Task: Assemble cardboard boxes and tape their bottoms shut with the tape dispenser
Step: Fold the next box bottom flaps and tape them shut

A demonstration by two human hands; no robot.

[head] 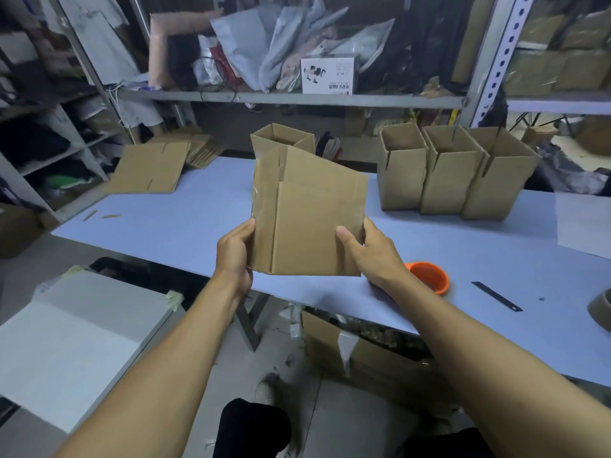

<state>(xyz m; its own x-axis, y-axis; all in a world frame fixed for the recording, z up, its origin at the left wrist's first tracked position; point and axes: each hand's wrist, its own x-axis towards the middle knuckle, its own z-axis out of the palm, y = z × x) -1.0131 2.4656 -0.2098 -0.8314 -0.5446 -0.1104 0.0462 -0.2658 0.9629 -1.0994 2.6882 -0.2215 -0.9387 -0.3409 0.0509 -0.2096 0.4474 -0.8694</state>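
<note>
Box (310,223) | gripped between left hand (234,252) and right hand (370,256)

Packing stockroom: grey perforated-steel shelving (489,61) heaped with grey plastic mailer bags (261,44), beside a pale blue worktable (185,219) bearing open brown cardboard cartons (443,173).

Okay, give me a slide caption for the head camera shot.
Both hands hold a cardboard box above the table.

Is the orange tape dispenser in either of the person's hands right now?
No. The tape dispenser lies on the table beside the right hand, while both that and the left hand grip the cardboard box.
</note>
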